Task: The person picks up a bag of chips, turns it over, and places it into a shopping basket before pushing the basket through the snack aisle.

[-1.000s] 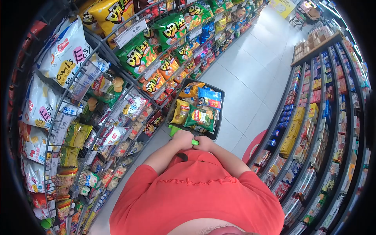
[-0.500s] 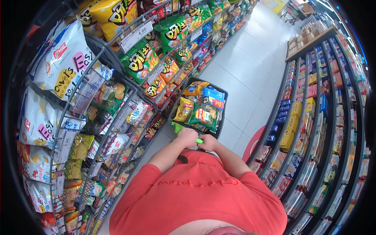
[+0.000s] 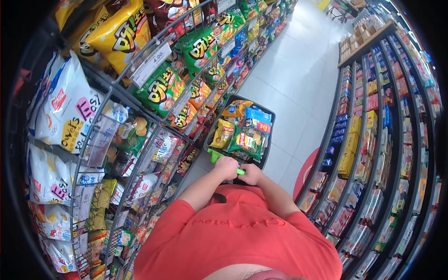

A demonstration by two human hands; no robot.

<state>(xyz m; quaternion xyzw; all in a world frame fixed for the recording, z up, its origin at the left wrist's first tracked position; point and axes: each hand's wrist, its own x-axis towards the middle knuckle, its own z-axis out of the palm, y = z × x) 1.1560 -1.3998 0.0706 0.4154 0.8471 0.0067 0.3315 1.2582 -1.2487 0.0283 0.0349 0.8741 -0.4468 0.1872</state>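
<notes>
Pale floor tiles stretch beyond your shopping basket, which holds chip bags. Just behind the basket, your left hand and right hand grip its green handle, fingers curled closed; the basket lies just ahead of them.

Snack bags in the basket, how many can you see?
4 plainly visible in the basket: an orange bag far left, a blue bag far right, a yellow bag near left, a green bag near right. More may be hidden underneath.
</notes>
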